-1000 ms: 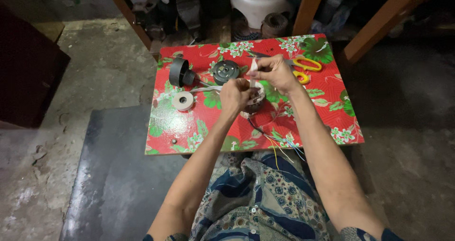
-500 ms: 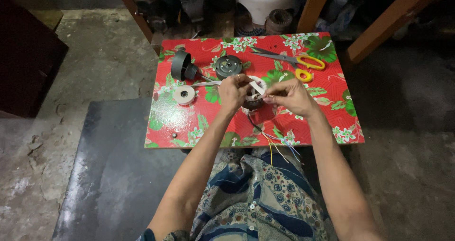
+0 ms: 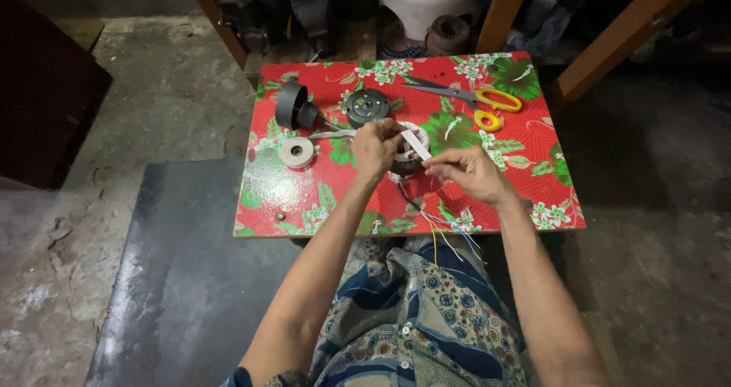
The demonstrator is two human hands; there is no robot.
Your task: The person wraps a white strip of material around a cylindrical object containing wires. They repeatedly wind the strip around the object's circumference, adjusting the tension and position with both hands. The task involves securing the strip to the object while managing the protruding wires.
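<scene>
Head view: stator [image 3: 407, 162] sits mid-table, frame centre. Left hand [image 3: 377, 149] grips its left edge. Right hand [image 3: 466, 172], up by the scissors [image 3: 472, 96] a second ago, is back down pinching the white strip [image 3: 416, 144] at the coil; strip now feeds onto the stator. Wires [image 3: 442, 231] trail toward the lap. Tape roll [image 3: 296, 151] lies left.

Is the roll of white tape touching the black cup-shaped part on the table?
Apart. The head view shows red tablecloth between the roll of white tape and the black cup-shaped part behind it.
</scene>
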